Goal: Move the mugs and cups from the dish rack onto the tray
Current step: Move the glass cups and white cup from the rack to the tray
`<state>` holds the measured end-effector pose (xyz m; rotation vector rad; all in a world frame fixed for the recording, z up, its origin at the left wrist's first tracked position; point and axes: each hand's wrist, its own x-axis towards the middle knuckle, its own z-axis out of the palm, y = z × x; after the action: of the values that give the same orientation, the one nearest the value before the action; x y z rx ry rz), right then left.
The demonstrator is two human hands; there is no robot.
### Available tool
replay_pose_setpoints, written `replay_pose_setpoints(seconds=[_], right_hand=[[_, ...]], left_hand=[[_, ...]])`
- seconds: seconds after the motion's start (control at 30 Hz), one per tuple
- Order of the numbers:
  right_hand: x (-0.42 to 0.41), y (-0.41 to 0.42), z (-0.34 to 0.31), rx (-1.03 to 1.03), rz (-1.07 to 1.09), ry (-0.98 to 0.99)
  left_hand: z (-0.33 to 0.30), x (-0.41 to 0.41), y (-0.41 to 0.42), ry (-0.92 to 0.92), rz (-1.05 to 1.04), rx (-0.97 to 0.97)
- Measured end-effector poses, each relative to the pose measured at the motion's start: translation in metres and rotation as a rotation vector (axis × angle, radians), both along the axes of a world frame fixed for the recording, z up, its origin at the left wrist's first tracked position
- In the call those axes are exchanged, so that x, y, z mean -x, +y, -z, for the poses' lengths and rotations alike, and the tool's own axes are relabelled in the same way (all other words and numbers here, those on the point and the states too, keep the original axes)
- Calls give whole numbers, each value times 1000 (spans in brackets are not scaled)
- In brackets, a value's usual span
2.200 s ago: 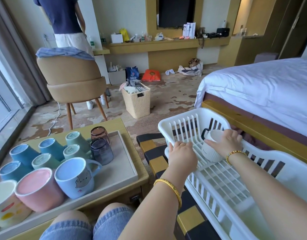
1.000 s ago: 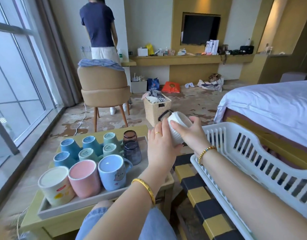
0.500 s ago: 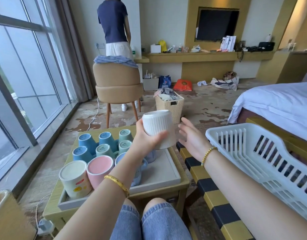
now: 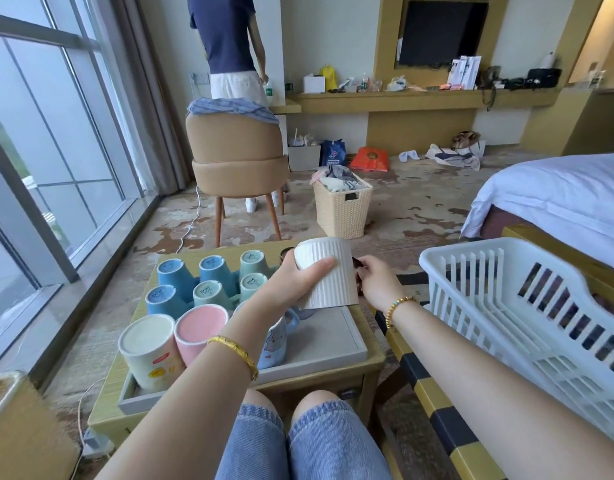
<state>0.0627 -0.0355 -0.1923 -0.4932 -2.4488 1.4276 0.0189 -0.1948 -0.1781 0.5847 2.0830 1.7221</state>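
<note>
Nearest, the person's knees in denim are sitting in front of a low wooden table [image 4: 336, 370] carrying the grey tray [image 4: 328, 344]. Along the tray's near left edge a cream mug [image 4: 149, 351] and a pink mug [image 4: 198, 329] are standing upside down, with a pale blue mug [image 4: 276, 344] beside them, partly hidden behind the forearm. Just above the tray's bare right part, the left hand [image 4: 295, 289] is wrapping its fingers and thumb around the white ribbed mug [image 4: 328, 273], holding it inverted in the air. The right hand [image 4: 376, 282] is pinching the mug's dark handle on the right side, steadying it.

The mug looks like glazed ceramic: rigid, moderately heavy and likely to chip if knocked against its neighbours. The ribbing is probably giving the palm good purchase, so the body is the sounder place to grip, with the handle serving only as a guide.

Farther back, blue and green cups [image 4: 210, 282] are crowding the tray's far left. To the right, the white dish rack [image 4: 506, 299] is showing no mugs in its visible part.
</note>
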Motion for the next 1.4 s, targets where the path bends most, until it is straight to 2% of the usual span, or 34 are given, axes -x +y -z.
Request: replay_pose_setpoints(seconds=[0.13, 0.3, 0.4, 0.77, 1.03, 1.17, 1.3, 1.4], right_hand=[[7, 6, 16, -82, 40, 10], [9, 12, 34, -240, 10, -6], [9, 16, 48, -344, -46, -88], [15, 5, 72, -410, -162, -198], [24, -1, 77, -366, -138, -222], [23, -5, 77, -285, -87, -244], [13, -18, 78, 13, 206, -190], [8, -31, 82, 148, 181, -235]], left_hand=[[3, 10, 2, 115, -112, 169], [14, 12, 3, 344, -5, 410], [26, 11, 6, 517, 70, 631], [53, 19, 4, 700, 154, 1053], [61, 14, 4, 738, 107, 1178], [62, 14, 6, 763, 173, 1124], [63, 15, 6, 768, 167, 1045], [64, 13, 7, 761, 144, 1043]])
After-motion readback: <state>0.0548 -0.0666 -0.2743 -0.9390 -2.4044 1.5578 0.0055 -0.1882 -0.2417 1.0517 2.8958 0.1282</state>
